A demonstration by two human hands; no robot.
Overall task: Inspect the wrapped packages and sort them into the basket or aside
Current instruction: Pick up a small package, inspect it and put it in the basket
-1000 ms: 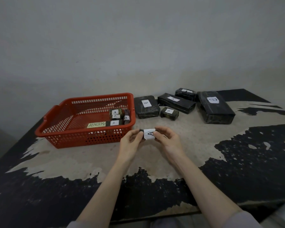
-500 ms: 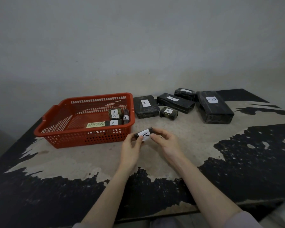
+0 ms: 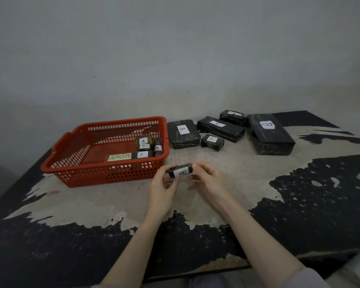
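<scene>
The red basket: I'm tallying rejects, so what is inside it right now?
Inside the red basket lie small wrapped packages at its right end: three labels read A, one reads B. A green note reads ABNORMA; a package covers its end. Whether labels share a package is unclear.

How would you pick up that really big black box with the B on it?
Probably with a hand on each long side, coming down from above. The big box lies flat on the table, long and bulky, too wide for one hand. Its right side is free; another package sits close by its far left corner.
</scene>
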